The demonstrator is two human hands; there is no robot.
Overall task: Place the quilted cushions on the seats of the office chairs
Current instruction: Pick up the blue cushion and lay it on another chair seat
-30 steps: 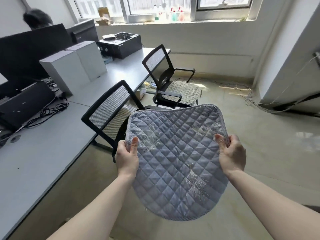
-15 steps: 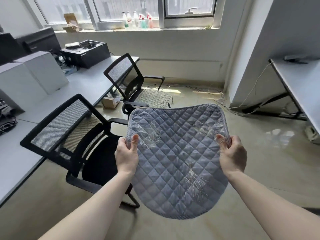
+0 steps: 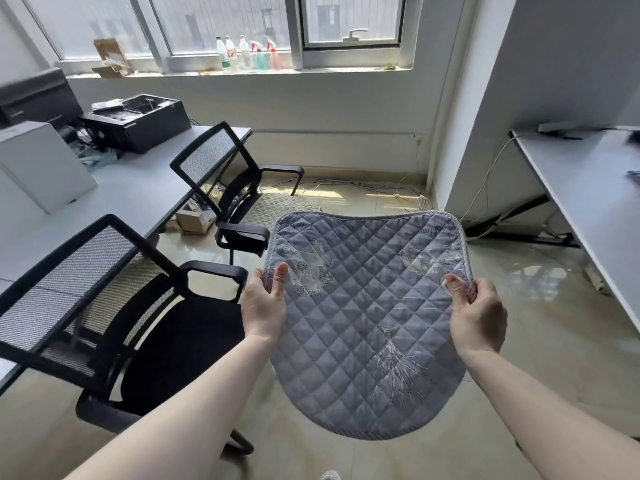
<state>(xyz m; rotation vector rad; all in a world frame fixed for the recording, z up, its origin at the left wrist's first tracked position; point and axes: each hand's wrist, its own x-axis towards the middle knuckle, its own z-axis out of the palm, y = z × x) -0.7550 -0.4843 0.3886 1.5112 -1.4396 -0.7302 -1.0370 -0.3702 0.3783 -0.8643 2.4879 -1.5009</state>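
Observation:
I hold a blue-grey quilted cushion [image 3: 367,320] flat in front of me, above the floor. My left hand [image 3: 265,306] grips its left edge and my right hand [image 3: 476,315] grips its right edge. To the left of the cushion stands a black mesh-back office chair [image 3: 86,299] with a bare black seat [image 3: 180,351]. Farther back, a second black office chair [image 3: 221,174] has a beige quilted cushion [image 3: 280,209] lying on its seat, partly hidden behind the held cushion.
A long grey desk [image 3: 131,195] runs along the left with white boxes and a black computer case [image 3: 138,121]. Another desk [image 3: 588,192] stands at the right. Cables [image 3: 388,192] lie on the floor under the window, and bottles line the sill. A cardboard box [image 3: 194,221] sits under the left desk.
My view has swung right and the nearer chair now sits at my left with its bare seat showing. Both hands keep the same grip on the cushion.

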